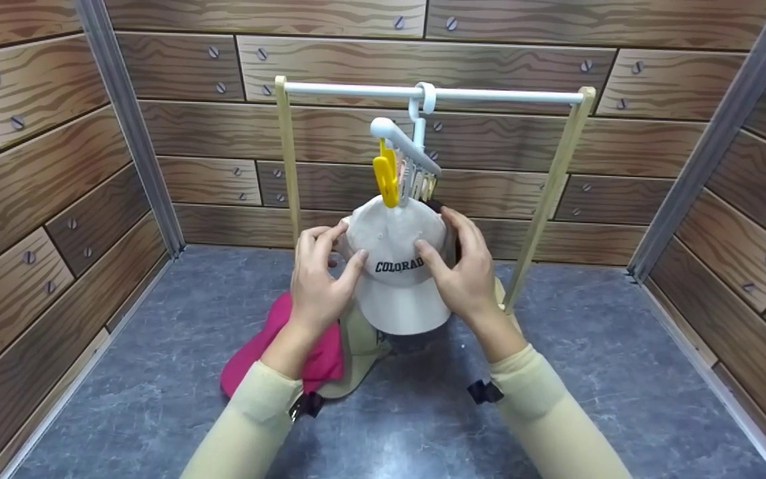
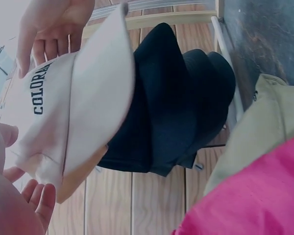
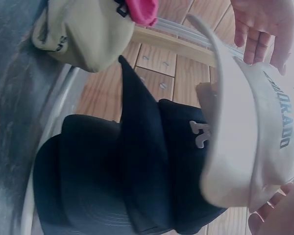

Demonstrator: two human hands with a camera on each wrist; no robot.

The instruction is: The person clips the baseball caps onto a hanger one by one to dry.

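Note:
A white baseball cap (image 1: 393, 233) lettered "COLORADO" hangs brim down from a yellow clothespin (image 1: 386, 179) at the near end of a white clip hanger (image 1: 403, 143). My left hand (image 1: 320, 276) holds the cap's left side, thumb at the front panel and fingers round the edge. On the opposite side, my right hand (image 1: 463, 269) holds it likewise, its thumb near the last letters. Behind the white cap are several dark caps (image 2: 161, 98), mostly hidden in the head view; one dark cap (image 3: 186, 147) bears pale lettering.
The hanger hooks over a white rod (image 1: 503, 95) between wooden posts (image 1: 549, 199). A pink cap (image 1: 270, 346) and a khaki cap (image 1: 356, 352) lie on the grey tabletop (image 1: 157, 372), left of the rack and close to my left forearm. Wood-patterned walls (image 1: 356, 60) enclose the space.

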